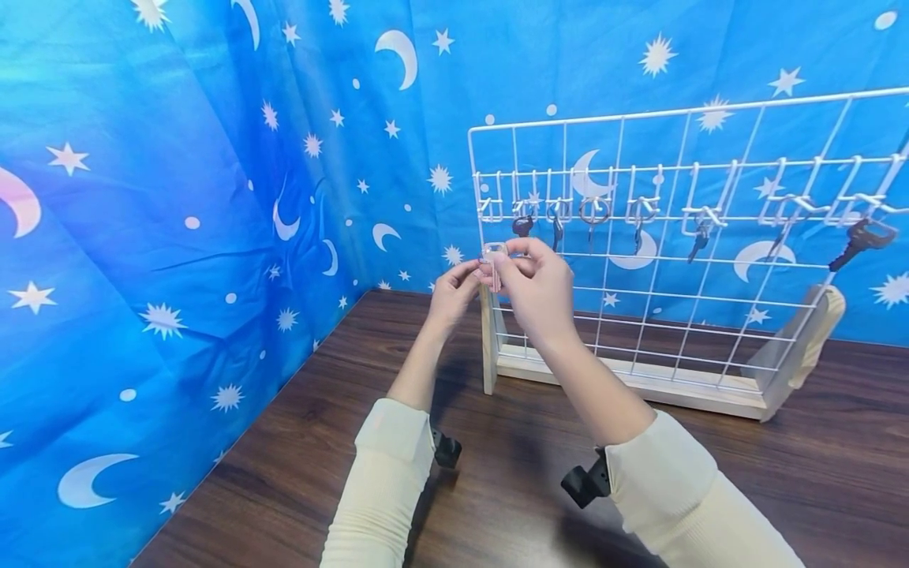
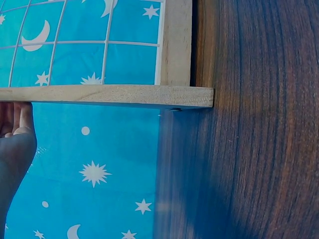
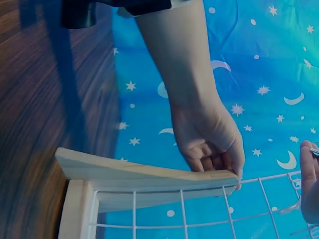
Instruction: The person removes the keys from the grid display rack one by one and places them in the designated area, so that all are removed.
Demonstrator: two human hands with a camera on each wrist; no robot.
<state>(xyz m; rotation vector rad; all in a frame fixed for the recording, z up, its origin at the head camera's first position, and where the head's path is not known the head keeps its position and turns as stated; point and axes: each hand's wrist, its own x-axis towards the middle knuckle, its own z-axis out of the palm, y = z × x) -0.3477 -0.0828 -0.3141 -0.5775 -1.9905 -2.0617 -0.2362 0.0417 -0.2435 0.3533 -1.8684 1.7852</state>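
A white wire grid rack (image 1: 642, 300) on wooden uprights stands on the table, with several hooks and keys along it. At its left end my left hand (image 1: 454, 296) grips the rack, fingers curled round the tip of the wooden upright (image 3: 149, 172) in the right wrist view. Just beside it, my right hand (image 1: 543, 296) pinches a small pale, shiny key (image 1: 495, 254) between thumb and fingers. Its far side is hidden by the hand. Only part of the right hand (image 3: 310, 186) enters the right wrist view, and the left hand (image 2: 15, 139) edges into the left wrist view.
Several dark keys hang from the hooks, among them one key (image 1: 859, 241) at the far right. A bare ring (image 1: 595, 210) shows near the middle. The dark wooden table (image 1: 305, 442) meets a blue star-and-moon cloth (image 1: 213, 197) behind and to the left.
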